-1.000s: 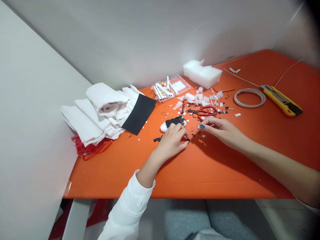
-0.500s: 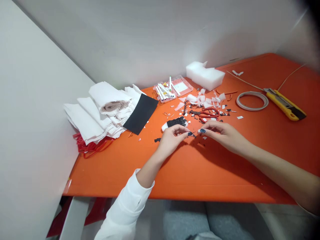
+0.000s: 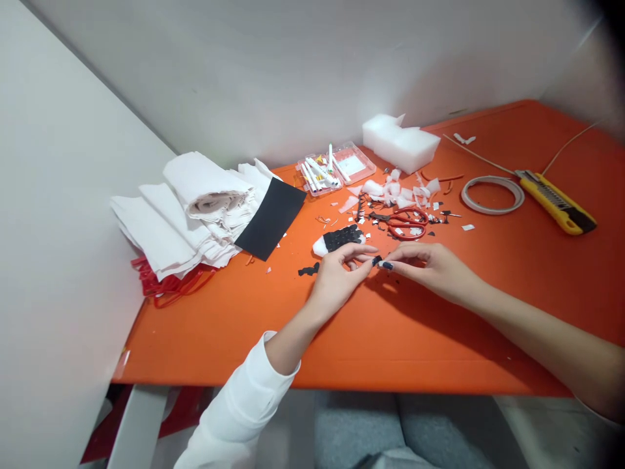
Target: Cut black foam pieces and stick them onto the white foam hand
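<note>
My left hand (image 3: 342, 270) pinches a small black piece (image 3: 376, 260) between thumb and fingers. Meeting it tip to tip, my right hand (image 3: 427, 267) is closed in a pinch too; what it holds, if anything, is too small to name. Just beyond my left hand lies a white foam shape (image 3: 320, 246) partly covered with overlapping black pieces (image 3: 344, 238). A cut black scrap (image 3: 308, 270) rests to the left of that hand. Red-handled scissors (image 3: 403, 223) lie behind my fingertips among black and white scraps.
White foam offcuts (image 3: 390, 191) and a foam block (image 3: 401, 144) are at the back. To the right lie a tape roll (image 3: 492, 210) and a yellow utility knife (image 3: 556, 202). A black sheet (image 3: 271, 220) leans on folded white paper (image 3: 170, 228), near a marker case (image 3: 351, 170).
My hands have come together, the right one moving left until the fingertips meet at the small black piece. The view has shifted slightly.
</note>
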Motion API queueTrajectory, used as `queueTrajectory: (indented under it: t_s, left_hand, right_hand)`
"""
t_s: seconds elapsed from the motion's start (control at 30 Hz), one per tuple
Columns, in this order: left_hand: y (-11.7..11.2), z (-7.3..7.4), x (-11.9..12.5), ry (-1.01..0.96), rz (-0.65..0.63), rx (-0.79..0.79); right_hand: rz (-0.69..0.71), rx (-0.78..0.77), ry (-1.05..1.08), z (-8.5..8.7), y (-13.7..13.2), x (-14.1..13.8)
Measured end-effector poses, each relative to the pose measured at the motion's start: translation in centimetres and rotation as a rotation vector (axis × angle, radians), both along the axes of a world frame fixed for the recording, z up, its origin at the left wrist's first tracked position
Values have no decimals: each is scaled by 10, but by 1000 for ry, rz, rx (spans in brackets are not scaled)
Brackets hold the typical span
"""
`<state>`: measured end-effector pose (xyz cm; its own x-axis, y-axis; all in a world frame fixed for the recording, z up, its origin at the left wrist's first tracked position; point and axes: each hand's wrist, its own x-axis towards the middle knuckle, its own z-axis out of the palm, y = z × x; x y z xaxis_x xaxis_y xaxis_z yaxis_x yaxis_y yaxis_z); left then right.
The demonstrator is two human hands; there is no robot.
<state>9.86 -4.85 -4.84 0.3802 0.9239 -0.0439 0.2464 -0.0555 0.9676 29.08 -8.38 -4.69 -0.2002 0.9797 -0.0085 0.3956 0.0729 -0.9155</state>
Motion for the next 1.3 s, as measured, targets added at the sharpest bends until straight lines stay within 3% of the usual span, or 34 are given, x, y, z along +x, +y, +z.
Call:
queueTrajectory:
  t_s: [0.2,0.4,0.5,0.77,1.03,1.3]
  left_hand:
    - [-1,0,0,-25,-10,-33]
    - [1,-3,1,-166,67,-325]
    - [0,-3,3,-231,90,-385]
    - [-5,2,3,-93,99,-291]
    - [-7,2,6,-113,78,-308]
    - [-8,-1,7,-106,79,-159]
  right_hand:
    - [6,-14,15,1,-1,-1]
    - [-22,4,15,3,-1,0]
    - [-35,23,15,5,-1,0]
    - [-55,-7,55,5,-4,-2]
    - [-83,-66,60,7,-5,-3]
    - [-81,-157,149,4,-5,-3]
